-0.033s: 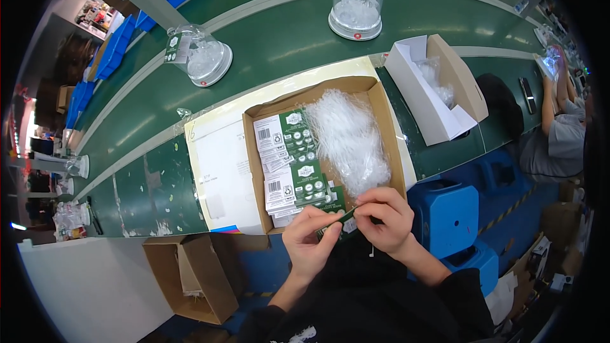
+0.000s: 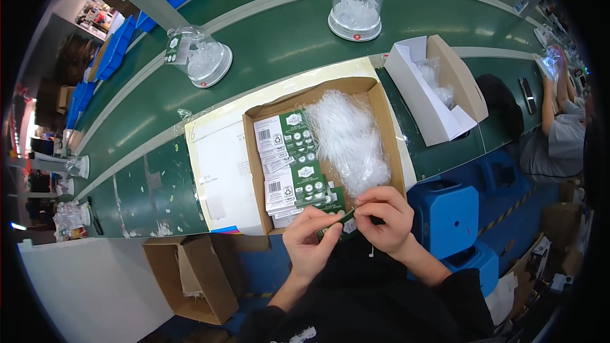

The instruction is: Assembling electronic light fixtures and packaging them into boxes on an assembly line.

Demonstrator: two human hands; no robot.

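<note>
At the near edge of a shallow cardboard box (image 2: 397, 146), both hands pinch a small green printed card (image 2: 348, 227). My left hand (image 2: 307, 240) grips its left end between thumb and fingers. My right hand (image 2: 385, 217) pinches the other end, partly hiding it; whether a thin strand is also in those fingers I cannot make out. Inside the box, stacks of green-and-white cards (image 2: 298, 181) fill the left side. A bundle of fine whitish plastic strands (image 2: 348, 130) lies to their right, its lower end in clear plastic.
Beyond the box, two clear domes on white bases stand on the green bench: one (image 2: 357, 9) plain, one (image 2: 206, 57) with a card hanging on it. A white carton (image 2: 438, 89) holds plastic-wrapped things. Blue stools (image 2: 445, 216) stand at right, near a seated person (image 2: 562, 133).
</note>
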